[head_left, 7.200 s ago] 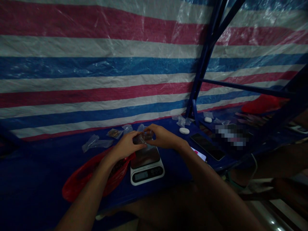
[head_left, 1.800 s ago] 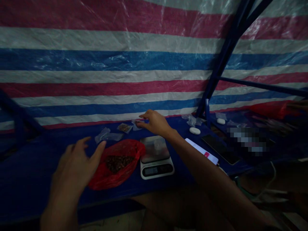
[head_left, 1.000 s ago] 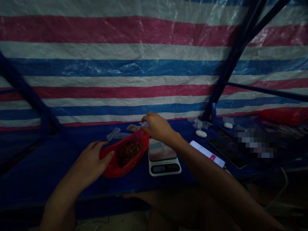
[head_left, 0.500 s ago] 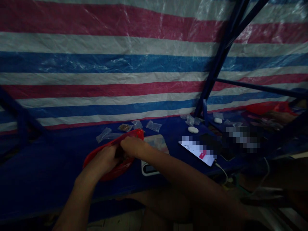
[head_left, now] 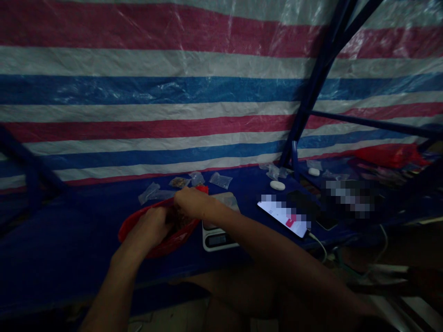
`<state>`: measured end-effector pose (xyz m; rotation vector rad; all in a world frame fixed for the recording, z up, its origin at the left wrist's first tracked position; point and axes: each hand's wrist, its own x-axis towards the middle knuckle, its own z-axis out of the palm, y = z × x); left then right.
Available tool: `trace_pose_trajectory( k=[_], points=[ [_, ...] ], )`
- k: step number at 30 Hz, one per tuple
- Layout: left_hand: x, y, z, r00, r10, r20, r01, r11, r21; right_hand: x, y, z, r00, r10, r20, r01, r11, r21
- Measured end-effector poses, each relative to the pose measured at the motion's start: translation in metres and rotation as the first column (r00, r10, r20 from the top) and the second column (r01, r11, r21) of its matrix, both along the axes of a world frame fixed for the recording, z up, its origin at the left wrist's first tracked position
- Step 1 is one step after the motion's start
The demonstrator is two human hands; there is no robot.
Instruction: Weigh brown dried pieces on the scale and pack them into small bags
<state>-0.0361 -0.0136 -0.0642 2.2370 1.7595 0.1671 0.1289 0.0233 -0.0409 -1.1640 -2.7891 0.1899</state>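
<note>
A red plastic bag (head_left: 157, 249) lies spread on the blue table, with small brown pieces (head_left: 182, 220) inside its mouth. My left hand (head_left: 154, 224) reaches into the bag from the near left with bent fingers. Across from it, my right hand (head_left: 190, 203) dips in over the far right side, fingers curled down. Both hands look closed, but their fingertips are hidden among the contents. Beneath my right forearm sits a white digital scale (head_left: 211, 243) with a dark display. Its plate is partly covered by the arm.
Small clear bags (head_left: 221, 180) lie behind the red bag, one holding brown pieces (head_left: 180, 182). To the right are a white earbud case (head_left: 277, 185) and a lit phone (head_left: 282, 219) on a cable. Blue metal bars (head_left: 308, 101) rise beside another red bag (head_left: 391, 156).
My hands have moved slightly apart, showing more of the brown pieces and of the scale's display. At the far right, another person's hand has left the other red bag.
</note>
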Motion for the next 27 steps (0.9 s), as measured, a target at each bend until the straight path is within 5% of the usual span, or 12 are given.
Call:
trace_pose_trajectory(
  k=[10,15,19,27],
  points=[
    [-0.003,0.002,0.005,1.000,-0.006,0.024,0.005,1.000,0.007,0.022,-0.005,0.023,0.990,0.074,-0.121,-0.077,0.997,-0.025],
    [-0.012,0.004,-0.007,1.000,-0.017,0.010,0.016,1.000,0.014,0.071,-0.016,0.057,0.963,0.057,-0.263,-0.077,0.995,-0.068],
    [-0.017,0.008,-0.015,0.999,-0.032,0.035,0.031,0.999,0.024,0.110,-0.030,0.076,0.977,-0.026,-0.210,0.008,0.996,-0.086],
    [-0.003,0.013,-0.010,0.993,-0.113,0.030,0.113,0.993,0.024,0.122,-0.024,0.053,0.992,-0.080,0.100,0.089,0.993,-0.084]
  ],
)
